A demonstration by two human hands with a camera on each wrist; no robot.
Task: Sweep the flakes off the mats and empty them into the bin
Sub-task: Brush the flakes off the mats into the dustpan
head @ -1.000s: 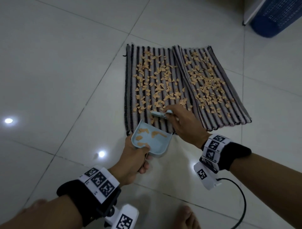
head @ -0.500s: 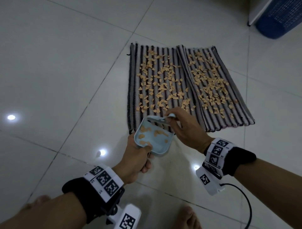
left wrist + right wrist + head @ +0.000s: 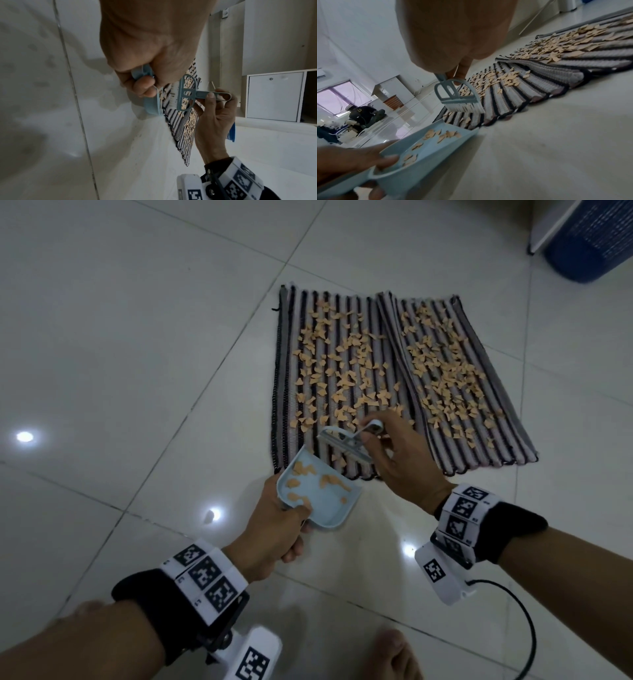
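Note:
Two grey-and-black striped mats [image 3: 284, 392] [image 3: 501, 97] lie side by side on the tiled floor, both strewn with tan flakes [image 3: 346, 371] [image 3: 488, 81]. My left hand [image 3: 274, 529] [image 3: 145, 56] grips the handle of a light blue dustpan [image 3: 325, 501] [image 3: 150, 106] [image 3: 426, 152], tilted up at the left mat's near edge, with several flakes in it. My right hand [image 3: 400, 460] [image 3: 216, 116] pinches the handle of a small blue brush [image 3: 346, 443] [image 3: 187, 94] [image 3: 462, 98]. Its bristles hang just above the mat's near edge, beyond the pan's lip.
A dark blue bin [image 3: 592, 241] stands at the far right by a white panel. Bare feet [image 3: 397, 655] are on the tiles below my hands. A cable [image 3: 520, 628] trails from my right wrist. In the right wrist view, a person [image 3: 363, 113] sits far off.
The brush has lifted off the mat and tipped up above the pan's lip. The dustpan has tilted up a little, with a few more flakes in it.

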